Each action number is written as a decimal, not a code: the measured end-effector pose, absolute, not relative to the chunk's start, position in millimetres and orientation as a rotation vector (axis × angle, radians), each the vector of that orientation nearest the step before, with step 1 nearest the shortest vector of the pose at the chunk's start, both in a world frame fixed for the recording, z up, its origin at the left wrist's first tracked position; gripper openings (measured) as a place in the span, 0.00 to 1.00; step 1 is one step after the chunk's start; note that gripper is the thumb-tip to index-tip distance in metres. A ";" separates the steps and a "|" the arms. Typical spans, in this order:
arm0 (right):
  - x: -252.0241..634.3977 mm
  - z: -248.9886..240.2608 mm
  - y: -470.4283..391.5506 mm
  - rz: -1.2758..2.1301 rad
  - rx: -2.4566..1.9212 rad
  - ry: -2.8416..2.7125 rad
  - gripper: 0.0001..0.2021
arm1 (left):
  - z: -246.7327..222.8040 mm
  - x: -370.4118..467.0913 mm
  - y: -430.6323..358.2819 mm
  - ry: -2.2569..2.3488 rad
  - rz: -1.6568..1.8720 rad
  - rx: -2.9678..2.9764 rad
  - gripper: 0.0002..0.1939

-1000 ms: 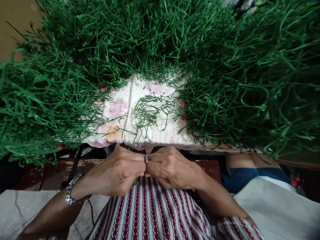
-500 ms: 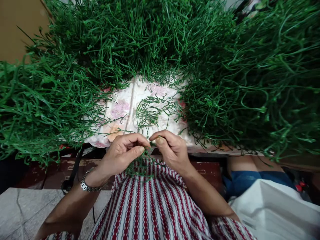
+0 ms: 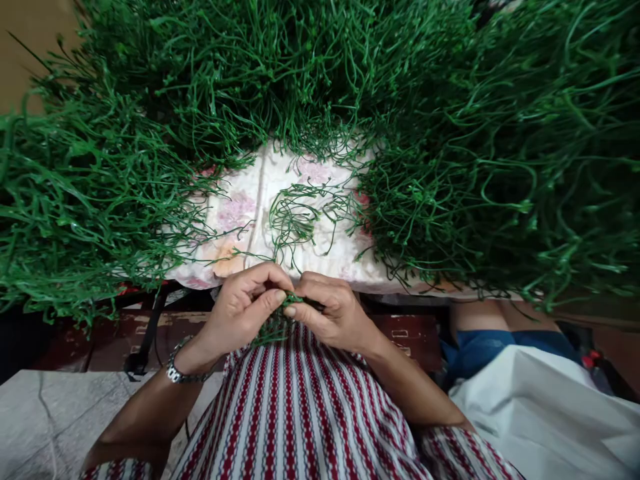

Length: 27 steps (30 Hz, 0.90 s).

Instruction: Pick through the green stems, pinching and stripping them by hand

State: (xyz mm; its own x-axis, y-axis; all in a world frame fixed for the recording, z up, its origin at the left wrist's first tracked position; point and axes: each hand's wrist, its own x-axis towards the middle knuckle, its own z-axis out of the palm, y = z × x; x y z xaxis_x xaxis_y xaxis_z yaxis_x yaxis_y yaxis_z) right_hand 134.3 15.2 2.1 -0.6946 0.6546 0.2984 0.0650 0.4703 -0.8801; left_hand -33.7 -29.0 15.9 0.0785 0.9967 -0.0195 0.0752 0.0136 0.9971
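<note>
My left hand (image 3: 253, 303), with a metal watch on its wrist, pinches some thin green stems (image 3: 273, 331) between thumb and fingers. My right hand (image 3: 327, 310) meets it from the right, thumb and fingers closed on the same stems. Both hands are over my striped shirt, just in front of the table's near edge. Beyond them a small loose cluster of stems (image 3: 295, 217) lies on the floral cloth (image 3: 237, 213). Where the fingertips meet, the stems are partly hidden.
Big heaps of green stems lie at the left (image 3: 85, 207), along the back (image 3: 280, 60) and at the right (image 3: 500, 167). At the lower right are another person's legs (image 3: 485, 317) and a white bag or cloth (image 3: 540, 407).
My right hand has lowered slightly and closed in on the left hand, its fingers now on the stems. The whole view has shifted a little.
</note>
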 end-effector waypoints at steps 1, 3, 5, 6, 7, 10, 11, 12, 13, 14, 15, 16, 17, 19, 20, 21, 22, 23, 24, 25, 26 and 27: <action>135.2 1.9 15.3 1.218 -0.590 -2.094 0.09 | 17.4 -34.4 -29.0 1.220 1.072 1.343 0.04; 136.5 0.9 15.6 1.222 -0.600 -2.106 0.09 | 20.2 -34.7 -29.8 1.254 1.025 1.481 0.04; 137.6 -0.5 16.1 1.239 -0.607 -2.103 0.09 | 21.6 -33.8 -31.5 1.294 0.999 1.616 0.04; 138.1 -1.3 16.4 1.253 -0.599 -2.092 0.08 | 21.9 -33.2 -32.7 1.308 0.985 1.661 0.04; 138.7 -2.0 16.6 1.266 -0.583 -2.077 0.08 | 21.9 -32.6 -33.8 1.315 0.964 1.678 0.04; 140.8 -4.5 16.7 1.248 -0.553 -2.067 0.07 | 22.7 -32.0 -35.8 1.309 0.858 1.589 0.04; 141.5 -5.5 16.6 1.209 -0.555 -2.092 0.07 | 23.4 -32.3 -35.7 1.307 0.815 1.544 0.03; 142.2 -6.7 16.3 1.157 -0.560 -2.132 0.08 | 24.4 -33.0 -35.1 1.305 0.770 1.507 0.03; 142.9 -8.0 15.9 1.096 -0.563 -2.182 0.09 | 25.6 -34.0 -34.1 1.306 0.728 1.487 0.02; 143.5 -9.3 15.5 1.029 -0.561 -2.236 0.09 | 26.7 -35.3 -32.8 1.315 0.685 1.487 0.01; 144.0 -10.4 14.9 0.965 -0.551 -2.290 0.10 | 27.6 -36.8 -31.4 1.326 0.639 1.506 0.01; 144.5 -11.3 14.3 0.905 -0.538 -2.337 0.10 | 28.3 -38.4 -30.1 1.334 0.593 1.540 0.01; 145.1 -11.7 13.7 0.851 -0.526 -2.379 0.10 | 28.5 -40.0 -28.9 1.336 0.544 1.582 0.02; 146.3 -10.7 12.3 0.772 -0.502 -2.462 0.11 | 27.5 -42.2 -27.8 1.314 0.446 1.659 0.06; 146.8 -9.5 11.7 0.756 -0.482 -2.503 0.11 | 26.3 -42.5 -27.9 1.277 0.412 1.687 0.08; 147.3 -8.0 11.1 0.764 -0.451 -2.539 0.11 | 25.1 -42.2 -28.3 1.224 0.400 1.707 0.10; 147.5 -6.3 10.7 0.797 -0.409 -2.563 0.11 | 23.8 -41.3 -28.9 1.161 0.402 1.721 0.11; 147.5 -4.7 10.5 0.853 -0.354 -2.573 0.12 | 22.9 -39.9 -29.7 1.093 0.415 1.728 0.13; 147.2 -3.4 10.4 0.926 -0.294 -2.565 0.12 | 22.6 -38.5 -30.5 1.029 0.435 1.726 0.14; 146.9 -2.5 10.7 1.009 -0.236 -2.543 0.13 | 22.9 -37.6 -31.2 0.972 0.447 1.716 0.14; 146.8 -1.8 11.3 1.096 -0.185 -2.514 0.13 | 24.0 -37.4 -31.9 0.927 0.450 1.698 0.14; 147.1 -1.5 12.3 1.182 -0.135 -2.485 0.15 | 25.8 -38.6 -32.4 0.891 0.447 1.676 0.14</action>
